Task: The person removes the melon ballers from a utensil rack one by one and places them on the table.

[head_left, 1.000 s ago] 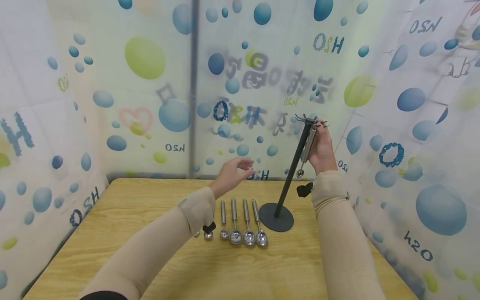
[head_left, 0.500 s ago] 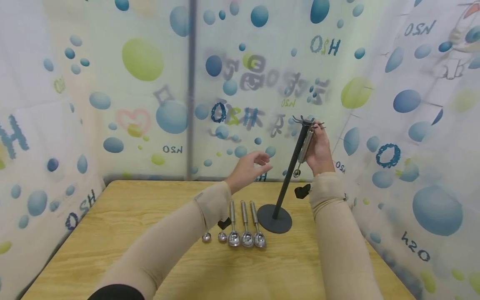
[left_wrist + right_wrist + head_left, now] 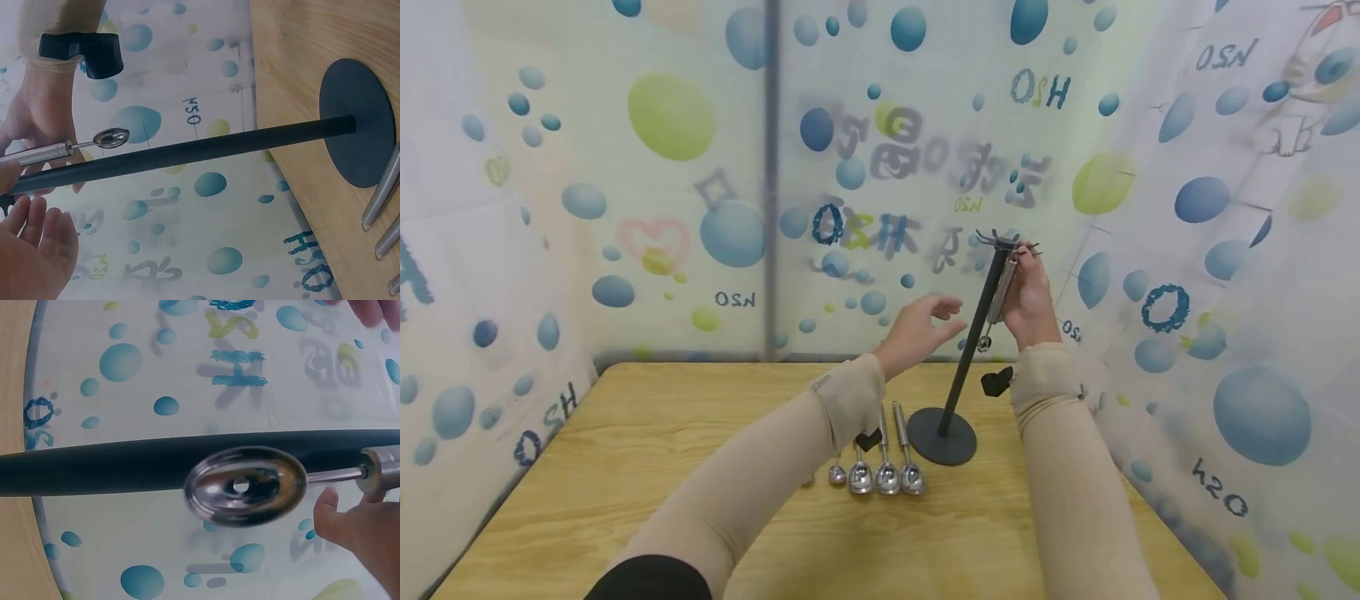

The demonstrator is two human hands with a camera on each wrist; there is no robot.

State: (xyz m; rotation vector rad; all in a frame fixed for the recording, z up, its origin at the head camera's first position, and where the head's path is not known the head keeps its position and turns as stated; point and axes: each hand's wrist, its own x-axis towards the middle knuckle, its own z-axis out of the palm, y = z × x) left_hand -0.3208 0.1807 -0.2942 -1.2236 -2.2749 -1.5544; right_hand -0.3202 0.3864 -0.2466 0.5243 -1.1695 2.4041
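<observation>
A slender black stand (image 3: 973,333) with a crown of hooks (image 3: 1000,242) rises from a round base. At the crown, my right hand (image 3: 1028,300) pinches the upper end of a melon baller (image 3: 1000,292), which hangs bowl down beside the pole. Its oval metal bowl (image 3: 247,487) has a small hole and shows large in the right wrist view. My left hand (image 3: 921,329) is held up just left of the pole, fingers loosely bent and apart from it in the head view. The left wrist view shows its fingers (image 3: 37,225) near the stand's upper end.
Left of the stand's base (image 3: 942,436), several metal scoops lie in a row on the wooden table (image 3: 700,417), among them a larger scoop (image 3: 912,477) and a smaller one (image 3: 837,475). My left forearm (image 3: 760,467) covers part of the row. A patterned curtain (image 3: 700,167) surrounds the table.
My left hand has moved right and up toward the stand. My right hand keeps its hold on the melon baller at the hooks. The view has shifted slightly.
</observation>
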